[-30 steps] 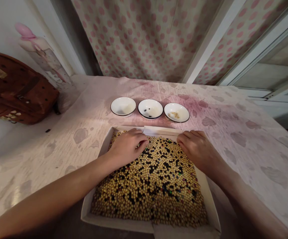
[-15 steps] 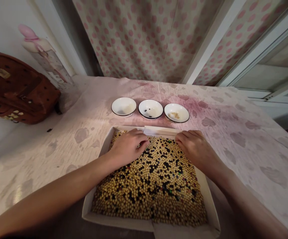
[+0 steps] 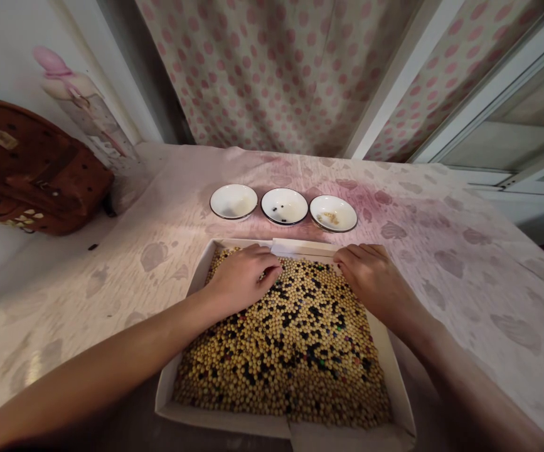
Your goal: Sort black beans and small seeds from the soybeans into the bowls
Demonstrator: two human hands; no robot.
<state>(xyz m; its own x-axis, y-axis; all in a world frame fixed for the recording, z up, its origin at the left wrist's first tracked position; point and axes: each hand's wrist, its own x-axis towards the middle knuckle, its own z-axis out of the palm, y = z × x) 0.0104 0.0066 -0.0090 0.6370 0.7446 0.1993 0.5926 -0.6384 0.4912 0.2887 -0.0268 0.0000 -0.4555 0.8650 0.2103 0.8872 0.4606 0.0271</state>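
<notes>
A shallow white cardboard box [image 3: 222, 425] is filled with small round bean-like or bead-like pieces [image 3: 295, 333], mostly yellow, many black, a few green and red. My left hand [image 3: 246, 276] rests over the pieces near the box's far left part, its fingers curled down and the thumb close to them. My right hand [image 3: 366, 267] is at the far right corner, fingers bent together by the rim. Whatever either hand pinches is hidden. Beyond the box stand three white dark-rimmed bowls: the left bowl [image 3: 234, 199], the middle bowl [image 3: 293, 202] with several black pieces, and the right bowl [image 3: 342, 210] with yellowish ones.
A patterned pinkish tablecloth [image 3: 464, 301] covers the table. At the left, a brown backpack [image 3: 31, 163] leans near the wall, with a small dark object [image 3: 93, 247] on the cloth nearby. A polka-dot curtain [image 3: 272, 75] hangs behind the table.
My right hand has shifted very slightly to the right along the box's far corner. My left hand and the bowls look unchanged.
</notes>
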